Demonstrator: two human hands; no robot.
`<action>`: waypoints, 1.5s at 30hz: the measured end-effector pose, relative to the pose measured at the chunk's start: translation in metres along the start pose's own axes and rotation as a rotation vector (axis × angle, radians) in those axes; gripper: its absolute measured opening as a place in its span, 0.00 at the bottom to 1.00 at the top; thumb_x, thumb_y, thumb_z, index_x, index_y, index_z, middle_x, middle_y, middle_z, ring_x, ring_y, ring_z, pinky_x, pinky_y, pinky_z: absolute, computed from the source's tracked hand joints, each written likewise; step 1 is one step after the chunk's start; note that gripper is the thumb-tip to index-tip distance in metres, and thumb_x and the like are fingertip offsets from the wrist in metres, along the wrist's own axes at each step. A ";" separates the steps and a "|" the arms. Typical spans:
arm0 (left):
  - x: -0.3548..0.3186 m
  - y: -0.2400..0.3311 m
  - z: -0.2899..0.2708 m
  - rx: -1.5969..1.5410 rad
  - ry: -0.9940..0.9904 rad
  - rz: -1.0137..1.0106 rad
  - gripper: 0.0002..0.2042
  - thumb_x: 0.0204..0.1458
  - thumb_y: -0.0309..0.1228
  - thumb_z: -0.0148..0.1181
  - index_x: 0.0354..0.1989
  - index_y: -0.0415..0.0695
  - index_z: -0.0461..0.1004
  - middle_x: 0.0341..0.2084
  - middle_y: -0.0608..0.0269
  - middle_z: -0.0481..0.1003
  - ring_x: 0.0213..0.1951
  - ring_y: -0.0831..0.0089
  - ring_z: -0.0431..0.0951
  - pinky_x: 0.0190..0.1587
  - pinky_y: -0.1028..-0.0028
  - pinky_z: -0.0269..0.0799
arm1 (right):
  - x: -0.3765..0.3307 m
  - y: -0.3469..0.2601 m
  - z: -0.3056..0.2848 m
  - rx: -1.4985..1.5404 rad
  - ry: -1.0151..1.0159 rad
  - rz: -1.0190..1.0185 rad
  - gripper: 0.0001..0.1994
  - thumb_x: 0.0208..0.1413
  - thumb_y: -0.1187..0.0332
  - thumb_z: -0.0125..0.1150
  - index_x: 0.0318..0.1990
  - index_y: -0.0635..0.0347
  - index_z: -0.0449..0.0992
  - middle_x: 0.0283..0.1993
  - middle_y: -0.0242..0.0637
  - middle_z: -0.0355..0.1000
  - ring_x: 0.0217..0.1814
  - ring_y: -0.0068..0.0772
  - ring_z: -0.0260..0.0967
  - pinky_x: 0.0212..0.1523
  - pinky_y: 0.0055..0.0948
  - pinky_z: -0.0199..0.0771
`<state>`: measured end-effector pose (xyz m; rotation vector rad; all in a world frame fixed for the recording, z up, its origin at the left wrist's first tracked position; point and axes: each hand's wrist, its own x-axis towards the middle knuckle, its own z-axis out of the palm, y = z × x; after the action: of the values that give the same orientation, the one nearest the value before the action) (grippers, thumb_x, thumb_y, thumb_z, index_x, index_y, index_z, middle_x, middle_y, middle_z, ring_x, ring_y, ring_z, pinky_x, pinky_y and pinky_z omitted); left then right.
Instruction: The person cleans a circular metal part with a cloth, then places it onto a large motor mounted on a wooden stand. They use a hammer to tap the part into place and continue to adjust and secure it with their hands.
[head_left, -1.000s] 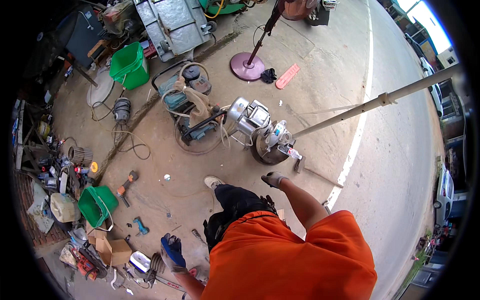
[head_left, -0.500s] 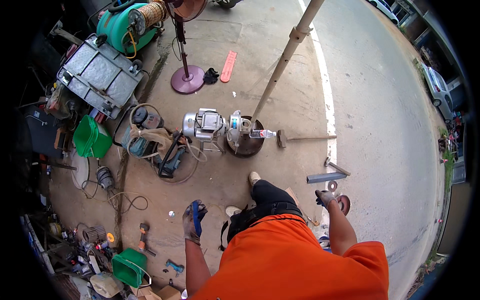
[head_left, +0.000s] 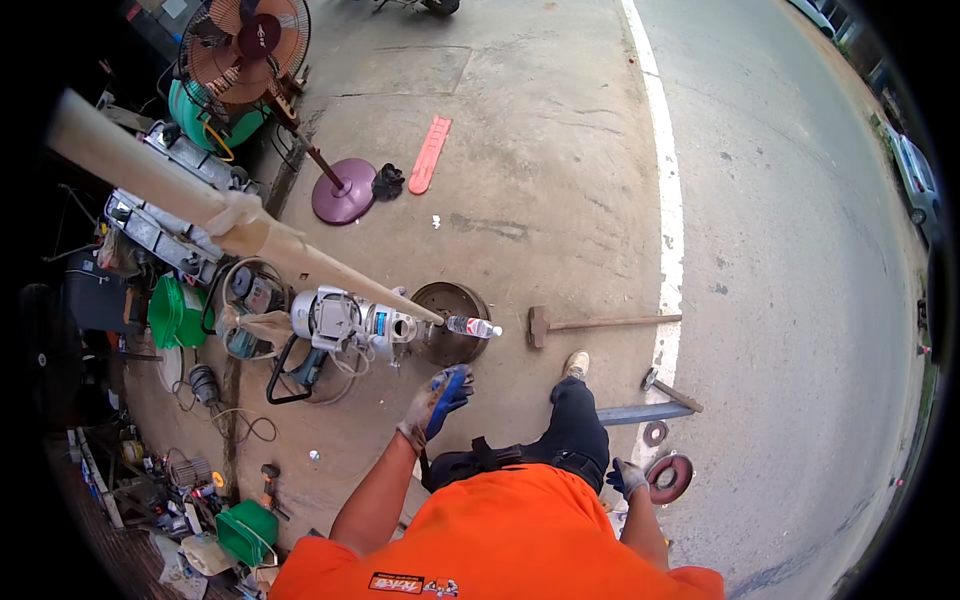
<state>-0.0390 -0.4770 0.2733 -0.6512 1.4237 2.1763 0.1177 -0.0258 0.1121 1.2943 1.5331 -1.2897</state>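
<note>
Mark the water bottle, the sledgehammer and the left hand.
water bottle [head_left: 472, 327], head view, on its clear body.
sledgehammer [head_left: 539, 326], head view, on its head.
left hand [head_left: 436, 401], head view, on the gloved back.

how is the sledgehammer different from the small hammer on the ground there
The sledgehammer has a long handle lying nearly level, out toward the white line; the small hammer is much shorter and lies slanted by the metal bar. The sledgehammer lies farther from the right hand. Both rest flat on the concrete, untouched.

Bare concrete [head_left: 560, 200] lies open at upper centre; the drum [head_left: 452, 322], bottle [head_left: 473, 327] and motor [head_left: 345, 320] crowd my left fingers [head_left: 447, 385].
</note>
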 end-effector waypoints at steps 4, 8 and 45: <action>0.087 0.068 0.058 -0.992 -0.379 0.157 0.33 0.55 0.59 0.37 0.63 0.50 0.56 0.61 0.54 0.59 0.62 0.51 0.57 0.63 0.45 0.45 | 0.053 -0.064 -0.080 0.209 0.092 -0.154 0.15 0.57 0.54 0.51 0.40 0.56 0.70 0.29 0.38 0.73 0.24 0.31 0.71 0.16 0.28 0.62; 0.155 0.137 0.097 -0.964 -0.353 0.363 0.35 0.52 0.62 0.38 0.63 0.51 0.57 0.61 0.55 0.58 0.64 0.50 0.52 0.64 0.44 0.38 | 0.083 -0.163 -0.140 0.264 0.041 -0.167 0.17 0.57 0.53 0.52 0.42 0.57 0.70 0.31 0.38 0.74 0.24 0.31 0.72 0.19 0.24 0.64; 0.801 0.199 -0.336 -0.452 1.404 -0.186 0.13 0.44 0.32 0.65 0.38 0.44 0.73 0.30 0.64 0.76 0.29 0.70 0.76 0.32 0.71 0.73 | 0.244 -0.953 0.416 -0.613 -0.375 -0.459 0.22 0.54 0.78 0.47 0.58 0.71 0.61 0.46 0.51 0.70 0.49 0.39 0.68 0.51 0.30 0.67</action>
<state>-0.7413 -0.7664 -0.1933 -2.6691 1.1919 1.7958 -0.8905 -0.3608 0.0055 0.3049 1.7986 -1.1057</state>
